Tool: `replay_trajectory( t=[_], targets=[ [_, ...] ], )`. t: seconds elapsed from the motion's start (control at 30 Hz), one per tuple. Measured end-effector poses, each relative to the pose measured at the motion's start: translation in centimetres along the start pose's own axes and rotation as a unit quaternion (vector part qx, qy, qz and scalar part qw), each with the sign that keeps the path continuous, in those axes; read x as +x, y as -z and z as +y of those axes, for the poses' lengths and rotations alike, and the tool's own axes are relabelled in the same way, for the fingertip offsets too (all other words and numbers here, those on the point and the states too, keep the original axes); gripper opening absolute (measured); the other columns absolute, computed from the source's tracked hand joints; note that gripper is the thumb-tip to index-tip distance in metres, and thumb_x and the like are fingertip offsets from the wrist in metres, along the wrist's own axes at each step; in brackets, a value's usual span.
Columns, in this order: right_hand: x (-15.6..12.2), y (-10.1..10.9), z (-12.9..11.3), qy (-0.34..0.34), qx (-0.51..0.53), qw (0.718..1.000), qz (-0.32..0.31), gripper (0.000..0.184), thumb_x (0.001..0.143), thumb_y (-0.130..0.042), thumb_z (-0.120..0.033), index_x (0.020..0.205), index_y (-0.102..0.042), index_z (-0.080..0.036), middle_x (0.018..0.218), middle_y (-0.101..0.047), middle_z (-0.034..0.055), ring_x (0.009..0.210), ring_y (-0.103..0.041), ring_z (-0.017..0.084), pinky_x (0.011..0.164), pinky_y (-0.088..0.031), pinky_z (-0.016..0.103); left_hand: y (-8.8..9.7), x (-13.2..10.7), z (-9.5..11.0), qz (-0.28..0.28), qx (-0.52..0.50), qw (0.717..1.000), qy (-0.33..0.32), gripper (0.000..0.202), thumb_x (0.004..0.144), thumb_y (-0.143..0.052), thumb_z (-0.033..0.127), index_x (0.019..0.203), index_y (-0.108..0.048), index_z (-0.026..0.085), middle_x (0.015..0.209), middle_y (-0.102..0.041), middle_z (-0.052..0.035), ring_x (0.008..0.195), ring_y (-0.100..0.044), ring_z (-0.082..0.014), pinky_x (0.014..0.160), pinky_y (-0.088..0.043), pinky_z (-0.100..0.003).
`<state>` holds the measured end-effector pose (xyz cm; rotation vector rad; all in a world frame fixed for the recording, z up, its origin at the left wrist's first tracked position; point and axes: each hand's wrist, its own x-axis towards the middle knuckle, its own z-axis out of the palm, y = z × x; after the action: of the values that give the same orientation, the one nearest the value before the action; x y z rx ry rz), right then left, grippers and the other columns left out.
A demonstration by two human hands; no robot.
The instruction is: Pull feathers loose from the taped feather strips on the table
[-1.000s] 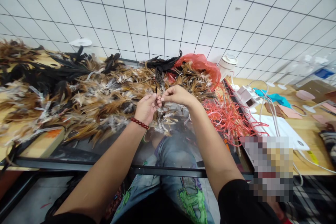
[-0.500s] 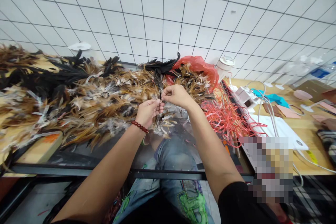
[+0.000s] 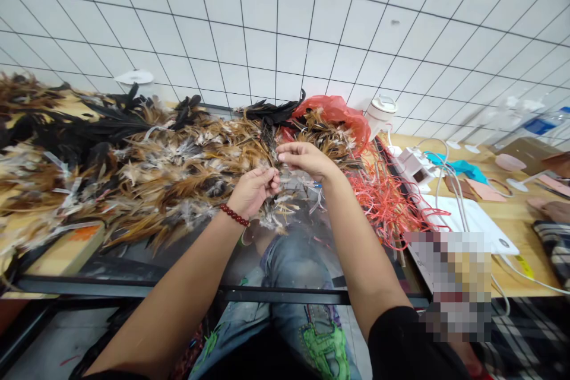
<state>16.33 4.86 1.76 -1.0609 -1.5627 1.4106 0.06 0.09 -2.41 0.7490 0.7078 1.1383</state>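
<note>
My left hand [image 3: 253, 190], with a red bead bracelet at the wrist, is closed in a pinch on the lower end of a dark feather [image 3: 270, 148]. My right hand [image 3: 305, 158] sits just above and to the right of it, fingers pinched on the same feather. Both hands hover over a glass tabletop [image 3: 178, 255] in front of a large heap of brown, black and white feathers [image 3: 133, 172]. Small loose feathers [image 3: 280, 211] lie under my hands.
A red plastic bag [image 3: 342, 113] with feathers lies behind my right hand. Tangled red strips [image 3: 387, 202] spread to its right. Further right are a white container [image 3: 380, 116], a white device with cables [image 3: 416, 169], a white sheet [image 3: 467, 222] and a wooden table [image 3: 529, 237]. White tiled wall behind.
My right hand has risen slightly and drawn away from the left, which stayed low. The view has shifted a little downward.
</note>
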Motion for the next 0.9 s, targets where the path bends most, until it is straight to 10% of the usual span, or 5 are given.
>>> replay_trajectory(
  t=[0.2, 0.7, 0.9],
  targets=[
    [-1.1, 0.0, 0.1, -0.045, 0.067, 0.976, -0.202, 0.035, 0.061, -0.084, -0.037, 0.069, -0.06, -0.012, 0.061, -0.062, -0.0021, 0.056, -0.054, 0.006, 0.055, -0.043, 0.018, 0.3, -0.5, 0.3, -0.103, -0.028, 0.99, 0.09, 0.016, 0.067, -0.078, 0.016, 0.067, -0.063, 0.01, 0.057, -0.057, -0.0016, 0.048, -0.05, -0.0075, 0.047, -0.046, -0.02],
    [-0.6, -1.0, -0.4, -0.013, -0.027, 0.997, -0.07, 0.036, 0.059, -0.081, -0.041, 0.063, -0.061, -0.012, 0.05, -0.05, -0.0064, 0.048, -0.043, 0.005, 0.047, -0.033, 0.019, 0.1, 0.1, -0.5, -0.049, 0.051, 0.997, 0.039, 0.016, 0.075, -0.073, 0.021, 0.079, -0.069, 0.007, 0.079, -0.069, -0.0097, 0.069, -0.064, -0.0137, 0.069, -0.053, -0.028],
    [0.0, -1.2, 0.3, 0.09, -0.162, 0.982, -0.045, 0.066, 0.059, -0.081, -0.022, 0.119, -0.057, -0.013, 0.089, -0.058, 0.0001, 0.069, -0.052, 0.009, 0.067, -0.047, 0.024, 0.6, 0.5, 0.0, 0.019, -0.095, 0.995, 0.022, 0.007, 0.08, -0.069, 0.021, 0.079, -0.067, 0.014, 0.077, -0.067, -0.0025, 0.07, -0.062, -0.0115, 0.077, -0.053, -0.03]
  ],
)
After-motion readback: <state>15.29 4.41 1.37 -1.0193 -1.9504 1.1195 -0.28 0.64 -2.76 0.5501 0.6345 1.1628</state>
